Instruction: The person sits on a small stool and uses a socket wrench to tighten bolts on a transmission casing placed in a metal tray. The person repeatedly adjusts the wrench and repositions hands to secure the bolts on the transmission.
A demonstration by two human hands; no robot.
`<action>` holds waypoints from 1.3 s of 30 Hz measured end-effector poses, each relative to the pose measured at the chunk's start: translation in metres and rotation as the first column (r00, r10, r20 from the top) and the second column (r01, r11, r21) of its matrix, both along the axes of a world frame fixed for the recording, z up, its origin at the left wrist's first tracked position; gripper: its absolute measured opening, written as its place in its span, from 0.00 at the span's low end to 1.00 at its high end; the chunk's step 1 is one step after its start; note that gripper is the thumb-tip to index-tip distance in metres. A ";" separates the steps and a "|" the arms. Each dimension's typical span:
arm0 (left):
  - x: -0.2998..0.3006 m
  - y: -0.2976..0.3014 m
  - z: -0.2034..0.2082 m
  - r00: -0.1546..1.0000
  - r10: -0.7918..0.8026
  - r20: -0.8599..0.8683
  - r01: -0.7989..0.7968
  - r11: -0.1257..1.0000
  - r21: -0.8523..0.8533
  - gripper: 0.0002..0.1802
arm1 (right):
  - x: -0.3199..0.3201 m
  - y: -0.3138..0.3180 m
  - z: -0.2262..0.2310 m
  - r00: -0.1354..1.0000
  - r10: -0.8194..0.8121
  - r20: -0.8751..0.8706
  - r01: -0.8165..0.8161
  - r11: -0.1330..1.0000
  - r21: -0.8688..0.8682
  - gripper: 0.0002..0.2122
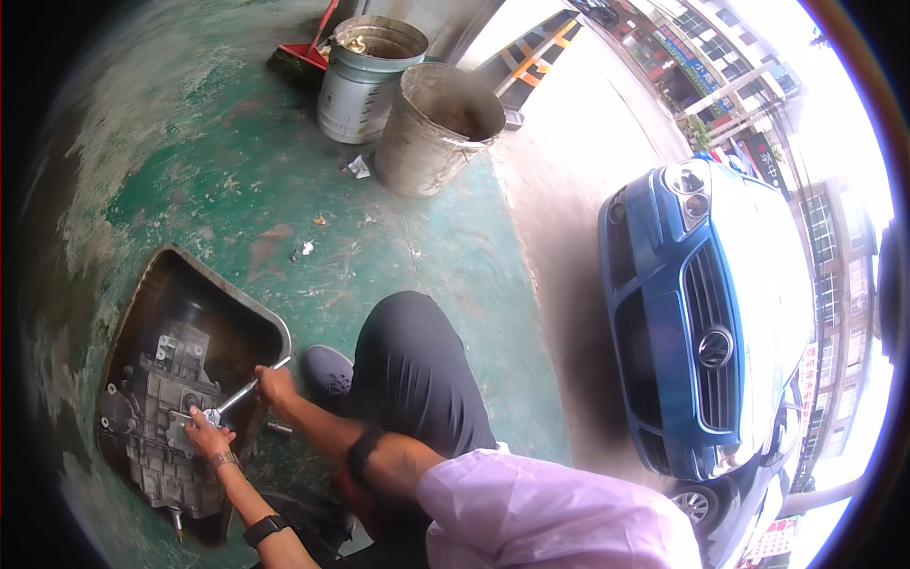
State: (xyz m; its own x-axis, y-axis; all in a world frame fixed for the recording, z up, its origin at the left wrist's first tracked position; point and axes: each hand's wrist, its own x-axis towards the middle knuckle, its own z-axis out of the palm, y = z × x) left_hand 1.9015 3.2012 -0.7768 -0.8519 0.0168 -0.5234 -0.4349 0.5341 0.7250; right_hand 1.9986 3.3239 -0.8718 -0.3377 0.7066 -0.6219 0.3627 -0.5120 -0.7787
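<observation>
A grey metal gearbox housing [156, 398] lies in a dark, shallow drip pan [270, 318] on the floor at the lower left. Across its right side runs a silver ratchet wrench [241, 395], slanting up to the right. My right hand [275, 384] is closed round its handle near the outer end, which pokes out past the fist. At the wrench's head, over the housing, my left hand [207, 435] is closed with fingers and thumb around it. The joint between wrench and housing is hidden by these fingers.
Another metal bar [278, 429] juts over the pan's right edge. My bent knee [412, 332] and grey shoe [329, 370] are close by on the right. Farther off stand two buckets [365, 90] and a red dustpan [308, 52]. A blue car [664, 313] is parked outside, right.
</observation>
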 end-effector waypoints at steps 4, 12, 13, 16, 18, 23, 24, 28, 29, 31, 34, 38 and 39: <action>0.006 -0.003 -0.001 0.995 0.103 -0.008 -0.102 0.992 0.078 0.35 | -0.048 0.036 0.005 0.991 -0.032 -0.133 0.054 0.985 0.164 0.11; 0.030 -0.004 -0.012 0.975 0.209 -0.076 -0.178 0.937 0.300 0.31 | -0.137 0.051 0.148 0.965 0.246 0.097 -0.263 0.922 0.283 0.16; 0.034 -0.002 -0.013 0.968 0.224 -0.112 -0.175 0.927 0.332 0.31 | -0.144 0.043 0.162 0.949 0.310 0.057 -0.310 0.884 0.351 0.18; 0.045 -0.004 -0.014 0.943 0.257 -0.211 -0.161 0.908 0.387 0.29 | -0.167 0.010 0.192 0.866 0.498 -0.036 -0.417 0.760 0.498 0.20; 0.051 -0.004 -0.016 0.930 0.279 -0.239 -0.174 0.908 0.381 0.27 | -0.178 -0.020 0.203 0.802 0.596 0.040 -0.530 0.680 0.507 0.21; 0.061 -0.004 -0.025 0.935 0.355 0.012 -0.320 0.827 0.463 0.25 | -0.182 -0.091 0.214 0.505 0.837 0.213 -0.744 0.296 0.599 0.16; 0.061 -0.005 -0.026 0.930 0.362 0.060 -0.346 0.808 0.476 0.25 | -0.179 -0.106 0.215 0.445 0.858 0.258 -0.769 0.218 0.601 0.15; 0.061 -0.011 -0.021 0.917 0.364 0.166 -0.397 0.777 0.489 0.24 | -0.150 -0.152 0.216 0.101 0.928 0.359 -0.851 -0.107 0.515 0.18; 0.061 -0.012 -0.019 0.919 0.355 0.174 -0.394 0.789 0.471 0.23 | -0.136 -0.156 0.215 0.073 0.931 0.356 -0.802 -0.158 0.576 0.17; 0.064 -0.016 -0.012 0.939 0.309 0.153 -0.344 0.802 0.488 0.23 | -0.114 -0.161 0.218 0.004 0.922 0.388 -0.763 -0.247 0.597 0.16; 0.074 -0.025 -0.003 0.950 0.251 0.186 -0.310 0.832 0.461 0.21 | -0.088 -0.165 0.225 -0.093 0.902 0.422 -0.793 -0.323 0.516 0.12; 0.127 -0.064 0.012 0.912 0.347 0.218 -0.405 0.684 0.607 0.21 | -0.064 -0.172 0.213 -0.143 0.882 0.448 -0.809 -0.365 0.460 0.09; 0.160 -0.075 0.018 0.892 0.440 0.104 -0.393 0.640 0.660 0.21 | -0.057 -0.174 0.205 -0.147 0.866 0.477 -0.803 -0.386 0.454 0.09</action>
